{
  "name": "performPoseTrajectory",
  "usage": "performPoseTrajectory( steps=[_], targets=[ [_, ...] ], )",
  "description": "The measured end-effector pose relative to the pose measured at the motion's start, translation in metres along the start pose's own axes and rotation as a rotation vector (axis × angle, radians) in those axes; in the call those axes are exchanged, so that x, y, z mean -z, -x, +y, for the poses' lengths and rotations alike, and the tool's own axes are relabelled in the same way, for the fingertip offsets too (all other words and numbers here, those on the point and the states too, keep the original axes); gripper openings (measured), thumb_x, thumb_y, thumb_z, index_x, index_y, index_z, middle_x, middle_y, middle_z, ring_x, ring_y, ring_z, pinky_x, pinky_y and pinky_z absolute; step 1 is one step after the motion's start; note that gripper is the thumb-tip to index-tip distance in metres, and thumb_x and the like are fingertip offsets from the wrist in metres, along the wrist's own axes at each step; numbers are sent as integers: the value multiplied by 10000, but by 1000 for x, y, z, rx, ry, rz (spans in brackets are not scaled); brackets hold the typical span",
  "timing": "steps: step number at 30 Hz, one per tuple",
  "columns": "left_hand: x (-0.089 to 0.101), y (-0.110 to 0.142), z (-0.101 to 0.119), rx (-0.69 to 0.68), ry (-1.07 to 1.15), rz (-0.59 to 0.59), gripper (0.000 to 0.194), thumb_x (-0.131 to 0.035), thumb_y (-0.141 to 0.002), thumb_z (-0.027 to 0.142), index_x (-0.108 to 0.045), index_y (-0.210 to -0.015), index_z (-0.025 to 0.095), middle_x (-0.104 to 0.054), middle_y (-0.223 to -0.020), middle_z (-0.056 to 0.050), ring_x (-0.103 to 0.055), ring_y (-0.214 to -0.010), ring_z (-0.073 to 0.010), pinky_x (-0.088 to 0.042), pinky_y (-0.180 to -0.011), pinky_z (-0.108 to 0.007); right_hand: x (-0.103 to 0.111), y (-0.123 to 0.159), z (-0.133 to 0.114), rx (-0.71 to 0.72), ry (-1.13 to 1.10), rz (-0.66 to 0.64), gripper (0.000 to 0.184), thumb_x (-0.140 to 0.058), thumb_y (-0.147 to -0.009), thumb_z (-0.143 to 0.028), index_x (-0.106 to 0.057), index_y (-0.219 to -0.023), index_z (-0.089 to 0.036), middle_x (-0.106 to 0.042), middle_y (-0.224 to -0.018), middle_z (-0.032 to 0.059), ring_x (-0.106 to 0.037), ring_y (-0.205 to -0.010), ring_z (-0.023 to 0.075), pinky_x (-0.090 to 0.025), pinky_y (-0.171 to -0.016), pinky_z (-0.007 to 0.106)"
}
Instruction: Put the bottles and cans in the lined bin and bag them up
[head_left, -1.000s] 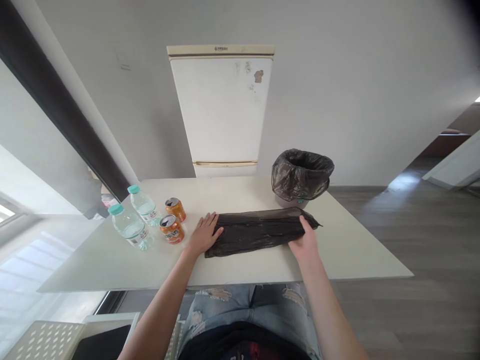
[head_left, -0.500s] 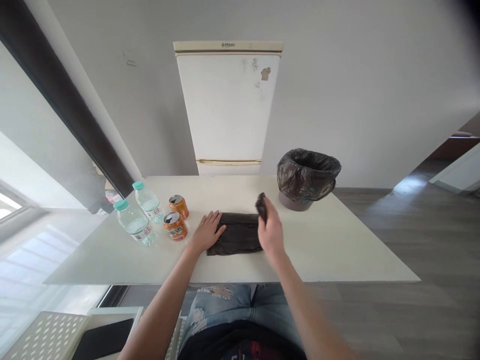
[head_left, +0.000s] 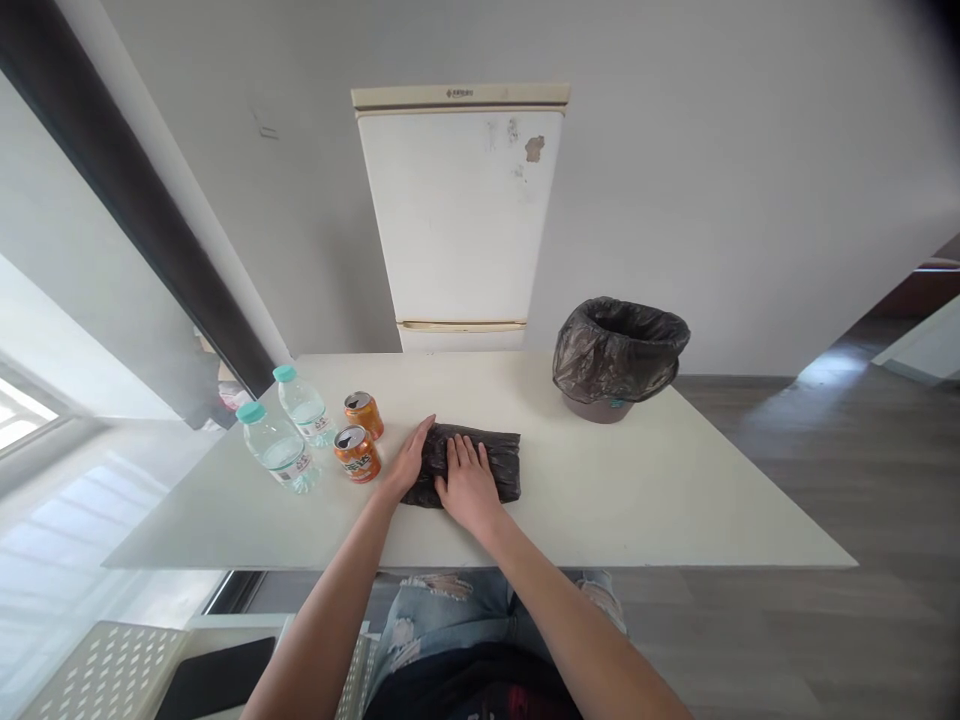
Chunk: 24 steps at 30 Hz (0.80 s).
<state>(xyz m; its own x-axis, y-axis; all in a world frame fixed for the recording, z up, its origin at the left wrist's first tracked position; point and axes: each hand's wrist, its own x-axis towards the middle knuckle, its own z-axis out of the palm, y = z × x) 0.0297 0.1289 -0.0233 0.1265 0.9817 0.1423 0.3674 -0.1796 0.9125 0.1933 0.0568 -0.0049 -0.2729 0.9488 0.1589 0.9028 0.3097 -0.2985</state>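
A folded black plastic bag point(head_left: 507, 462) lies on the white table in front of me. My right hand point(head_left: 469, 482) presses flat on its middle with the fingers stretched out. At the bag's left edge rests my left hand point(head_left: 407, 462), fingers extended and turned on its side against the plastic. Part of the bag is hidden under both hands. Just left of my left hand stand two orange drink cans, the nearer can point(head_left: 357, 455) and the farther can point(head_left: 364, 414), both upright with opened tops.
Two clear bottles with green caps, a nearer bottle point(head_left: 279, 450) and a farther bottle point(head_left: 304, 408), stand at the table's left. A bin lined with a black bag point(head_left: 619, 350) sits at the back right of the white table point(head_left: 660, 510). Behind is a white fridge point(head_left: 461, 220).
My right hand has moved left from the bag's right end, where it held a bunched portion, onto its middle. That portion is folded over to the left. My left hand has turned onto its side.
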Motion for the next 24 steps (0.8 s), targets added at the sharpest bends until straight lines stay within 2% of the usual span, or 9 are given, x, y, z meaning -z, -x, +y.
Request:
performPoseTrajectory(
  steps=[2,4,7,9,11,16,24],
  targets=[
    [-1,1,1,-5,-45,1,589,-317,-1076,496,-481,-1567,214,-465,-1657,-70,-405,-1555,-222,-287,-1313,-427,-1,0,0,-4,-20,-20,808,-444,-1045,-495,-305,-1631,43,-285,-1703,239,-219,-1615,366,-135,-1328,550],
    [-2,1,-1,-47,-165,-34,593,-448,-1040,442,-446,-1587,212,-432,-1677,-84,-376,-1571,-235,-254,-1325,-445,2,2,2,48,-44,-5,847,-430,-1044,-563,-308,-1633,34,-286,-1705,229,-214,-1617,359,-130,-1328,554],
    [-6,0,-10,-150,-355,-96,626,-470,-978,221,-413,-1601,203,-417,-1684,-98,-349,-1584,-229,-181,-1343,-501,15,6,13,143,-60,111,686,-283,-1099,-483,-390,-1623,-53,-356,-1697,152,-245,-1615,277,-111,-1341,506],
    [-7,-1,-15,-191,-423,-100,663,-401,-947,113,-408,-1603,208,-412,-1687,-93,-340,-1588,-213,-174,-1344,-523,25,7,28,115,-44,156,629,-207,-1114,-408,-474,-1581,-81,-403,-1679,134,-281,-1602,255,-132,-1339,485],
    [-8,-1,-19,-216,-461,-91,692,-355,-930,60,-405,-1605,204,-406,-1689,-93,-333,-1590,-202,-199,-1342,-521,32,7,46,74,-18,105,643,-197,-1113,-411,-484,-1570,-62,-392,-1682,151,-288,-1598,281,-169,-1329,501],
    [-10,0,-18,-240,-597,-99,759,-312,-869,-23,-433,-1596,156,-397,-1692,-103,-328,-1593,-196,-238,-1342,-470,29,3,87,109,14,-147,762,-183,-1097,-566,-261,-1680,-82,-226,-1745,126,-177,-1634,294,-171,-1326,527],
    [-13,3,-16,-229,-769,-122,847,-310,-780,-79,-428,-1599,102,-373,-1698,-133,-307,-1600,-230,-255,-1334,-478,21,-1,100,131,25,-205,837,-125,-1065,-664,-217,-1697,-122,-140,-1764,107,-117,-1646,278,-77,-1338,514]
  ],
)
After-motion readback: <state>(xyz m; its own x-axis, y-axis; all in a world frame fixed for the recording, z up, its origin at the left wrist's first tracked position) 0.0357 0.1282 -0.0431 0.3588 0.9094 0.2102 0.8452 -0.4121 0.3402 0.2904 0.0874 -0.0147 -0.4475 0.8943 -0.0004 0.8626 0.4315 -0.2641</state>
